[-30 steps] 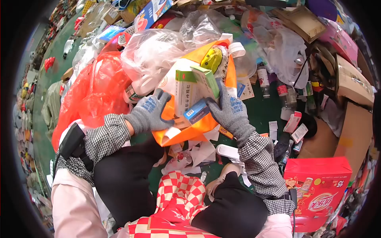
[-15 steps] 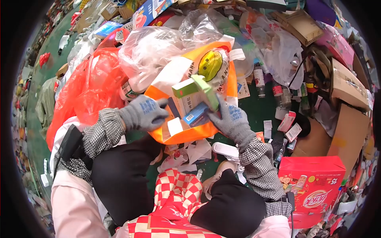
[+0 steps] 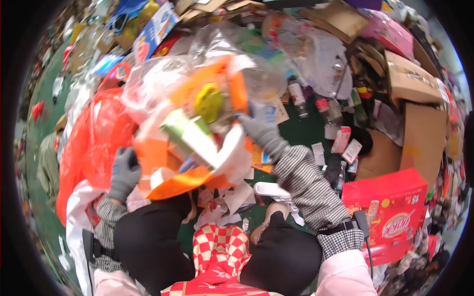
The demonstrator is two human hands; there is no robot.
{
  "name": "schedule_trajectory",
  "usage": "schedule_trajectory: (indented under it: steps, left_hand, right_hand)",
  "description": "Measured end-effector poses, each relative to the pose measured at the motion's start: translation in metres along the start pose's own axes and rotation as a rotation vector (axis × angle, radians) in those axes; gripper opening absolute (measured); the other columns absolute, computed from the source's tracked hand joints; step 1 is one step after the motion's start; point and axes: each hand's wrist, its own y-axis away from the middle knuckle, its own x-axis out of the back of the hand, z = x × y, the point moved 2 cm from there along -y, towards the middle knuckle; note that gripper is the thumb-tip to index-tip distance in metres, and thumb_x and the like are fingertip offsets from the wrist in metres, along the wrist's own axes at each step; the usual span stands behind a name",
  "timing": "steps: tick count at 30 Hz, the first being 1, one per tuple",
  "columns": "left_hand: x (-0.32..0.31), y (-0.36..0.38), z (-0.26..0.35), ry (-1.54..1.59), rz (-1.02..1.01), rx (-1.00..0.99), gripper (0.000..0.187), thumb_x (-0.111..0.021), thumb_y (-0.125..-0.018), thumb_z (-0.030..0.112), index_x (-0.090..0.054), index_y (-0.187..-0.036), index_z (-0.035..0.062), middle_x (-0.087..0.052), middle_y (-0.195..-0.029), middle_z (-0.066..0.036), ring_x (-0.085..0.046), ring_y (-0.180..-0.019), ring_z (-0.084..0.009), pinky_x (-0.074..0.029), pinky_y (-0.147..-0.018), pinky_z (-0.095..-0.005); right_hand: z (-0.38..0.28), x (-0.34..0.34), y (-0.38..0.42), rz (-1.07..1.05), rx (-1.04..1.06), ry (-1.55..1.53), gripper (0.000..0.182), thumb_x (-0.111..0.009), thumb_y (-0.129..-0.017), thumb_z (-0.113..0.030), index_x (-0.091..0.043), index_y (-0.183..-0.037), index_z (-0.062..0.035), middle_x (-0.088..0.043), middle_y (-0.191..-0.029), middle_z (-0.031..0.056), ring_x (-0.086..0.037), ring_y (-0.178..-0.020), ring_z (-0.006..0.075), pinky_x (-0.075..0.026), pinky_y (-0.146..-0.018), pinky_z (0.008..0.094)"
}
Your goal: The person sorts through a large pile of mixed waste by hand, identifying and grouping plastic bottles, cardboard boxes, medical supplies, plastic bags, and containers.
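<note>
An orange and white bag (image 3: 182, 185), blurred by motion, lies open in front of me with a green and white box (image 3: 190, 138) inside it. My left hand (image 3: 124, 172), in a grey glove, is at the bag's left side with its fingers curled; whether it grips anything is hidden. My right hand (image 3: 261, 129), also gloved, is closed at the bag's right edge, its fingertips against the bag. A blue item (image 3: 187, 164) shows low in the bag, partly covered.
Red plastic bags (image 3: 106, 128) lie at the left and clear plastic bags (image 3: 316, 56) at the top. Bottles (image 3: 297, 96) and small boxes are scattered to the right. A red carton (image 3: 385, 212) stands at lower right, near cardboard (image 3: 422, 143).
The orange and white bag has shifted left and its contents have tilted. My left hand has moved left and down; my right hand has moved up and left. The view has shifted a little.
</note>
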Motion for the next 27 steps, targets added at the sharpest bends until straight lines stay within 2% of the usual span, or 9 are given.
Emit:
schedule_trajectory:
  steps: [6, 11, 12, 17, 18, 19, 20, 23, 27]
  left_hand:
    - [0.021, -0.015, -0.042, 0.818, 0.406, 0.196, 0.021, -0.058, -0.073, -0.009, -0.05, -0.083, 0.0073, -0.048, -0.076, 0.002, -0.046, -0.068, -0.005, -0.039, -0.06, -0.0183]
    - [0.005, -0.023, -0.025, 0.539, 0.28, 0.228, 0.019, -0.057, -0.075, -0.007, -0.049, -0.086, 0.0057, -0.048, -0.079, 0.0, -0.047, -0.069, -0.0078, -0.041, -0.065, -0.0206]
    - [0.004, -0.021, -0.023, 0.487, 0.283, 0.226, 0.018, -0.057, -0.075, -0.007, -0.049, -0.086, 0.0052, -0.047, -0.079, 0.0, -0.047, -0.07, -0.0087, -0.042, -0.066, -0.0215]
    - [-0.001, -0.023, -0.034, 0.295, 0.211, 0.179, 0.022, -0.053, -0.07, -0.01, -0.047, -0.087, 0.0024, -0.04, -0.083, -0.005, -0.046, -0.076, -0.0142, -0.04, -0.071, -0.024]
    - [-0.002, -0.022, -0.03, 0.267, 0.209, 0.133, 0.023, -0.051, -0.068, -0.012, -0.046, -0.086, 0.0017, -0.038, -0.083, -0.005, -0.046, -0.076, -0.0148, -0.04, -0.071, -0.024]
    - [-0.003, -0.022, -0.026, 0.263, 0.202, 0.136, 0.022, -0.051, -0.068, -0.012, -0.045, -0.085, 0.0015, -0.038, -0.083, -0.005, -0.046, -0.076, -0.0149, -0.04, -0.072, -0.024]
    - [-0.004, -0.023, -0.021, 0.258, 0.196, 0.134, 0.022, -0.051, -0.068, -0.012, -0.045, -0.084, 0.0014, -0.039, -0.083, -0.005, -0.046, -0.076, -0.0149, -0.04, -0.072, -0.024]
    - [-0.009, -0.026, -0.013, 0.239, 0.187, 0.16, 0.02, -0.051, -0.067, -0.012, -0.044, -0.08, 0.0014, -0.038, -0.081, -0.006, -0.045, -0.075, -0.0159, -0.039, -0.071, -0.0246]
    - [-0.01, -0.027, -0.003, 0.119, 0.194, 0.074, 0.02, -0.052, -0.066, -0.011, -0.042, -0.077, 0.0017, -0.038, -0.08, -0.006, -0.044, -0.073, -0.0177, -0.038, -0.069, -0.0253]
  right_hand:
    - [-0.106, 0.006, 0.051, -0.164, 0.177, -0.095, 0.021, -0.053, -0.082, -0.026, -0.05, -0.092, -0.0083, -0.06, -0.078, 0.0115, -0.061, -0.071, 0.0318, -0.046, -0.061, 0.0423]
    - [-0.089, -0.017, 0.069, -0.396, 0.164, -0.08, 0.019, -0.05, -0.085, -0.028, -0.049, -0.089, -0.0089, -0.059, -0.074, 0.0123, -0.06, -0.067, 0.032, -0.047, -0.058, 0.0423]
    - [-0.086, -0.012, 0.072, -0.418, 0.225, -0.177, 0.034, -0.049, -0.087, -0.033, -0.051, -0.105, -0.0043, -0.062, -0.078, 0.0128, -0.062, -0.072, 0.0294, -0.048, -0.062, 0.0393]
    - [0.045, 0.012, 0.041, 0.162, -0.432, -0.553, 0.032, -0.055, -0.086, -0.036, -0.059, -0.098, -0.0071, -0.064, -0.081, 0.0113, -0.062, -0.07, 0.0225, -0.047, -0.064, 0.0307]
    - [0.082, 0.012, 0.028, 0.348, -0.36, -0.603, 0.037, -0.056, -0.084, -0.039, -0.059, -0.1, -0.0059, -0.064, -0.08, 0.0112, -0.063, -0.072, 0.0231, -0.048, -0.065, 0.0313]
    - [0.132, 0.007, 0.019, 0.334, -0.48, -0.02, 0.051, -0.057, -0.08, -0.047, -0.055, -0.108, -0.0051, -0.063, -0.095, 0.0126, -0.062, -0.085, 0.0243, -0.048, -0.074, 0.0348]
    - [0.164, 0.005, 0.007, 0.121, -0.719, 0.058, 0.075, -0.063, -0.072, -0.055, -0.043, -0.125, -0.0066, -0.049, -0.124, 0.0175, -0.046, -0.116, 0.031, -0.037, -0.095, 0.0403]
    - [0.195, -0.011, -0.033, -0.084, -0.719, 0.507, 0.103, -0.061, -0.064, -0.066, -0.02, -0.14, -0.0107, -0.027, -0.141, 0.0167, -0.024, -0.131, 0.0347, -0.022, -0.103, 0.0494]
    - [0.238, -0.036, -0.045, -0.242, -0.879, 0.329, 0.12, -0.062, -0.057, -0.073, -0.006, -0.143, -0.0111, -0.02, -0.144, 0.0178, -0.015, -0.134, 0.0354, -0.016, -0.107, 0.049]
